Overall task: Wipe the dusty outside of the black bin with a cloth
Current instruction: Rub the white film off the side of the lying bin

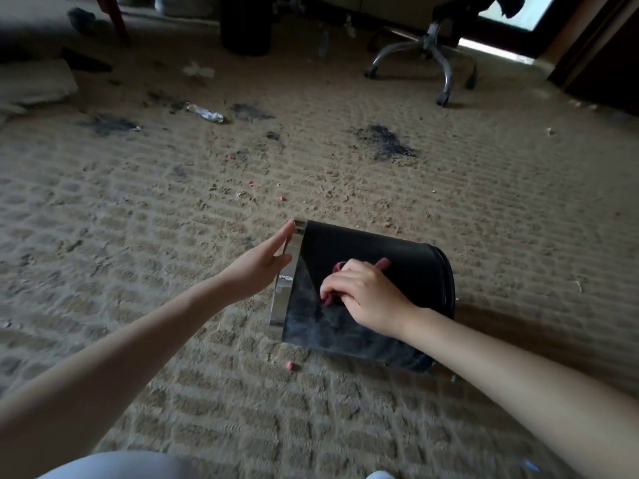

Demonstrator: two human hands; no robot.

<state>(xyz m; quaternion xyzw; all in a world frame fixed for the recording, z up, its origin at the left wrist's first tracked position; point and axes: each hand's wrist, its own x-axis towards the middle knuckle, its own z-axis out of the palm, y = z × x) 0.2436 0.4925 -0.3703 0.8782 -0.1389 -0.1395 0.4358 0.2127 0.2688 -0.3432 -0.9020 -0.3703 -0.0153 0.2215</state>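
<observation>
Beige ribbed carpet (138, 219) covers the floor and carries several dark stains (383, 141), a crushed plastic bottle (205, 113), a crumpled tissue (198, 70) and small pink crumbs (289, 365). An office chair base (425, 60) and a second dark container (245, 25) stand well apart at the back. Nothing lies between the person and the black bin (397, 250), which lies on its side on the carpet, centre-right, with its chrome rim (287, 295) facing left. Left hand (257, 267): fingers straight and together, flat against the rim. Right hand (366, 292): fingers curled round a pink cloth (337, 267), pressing it on the upper side wall. A grey dust film (328, 326) remains on the wall nearest the person
</observation>
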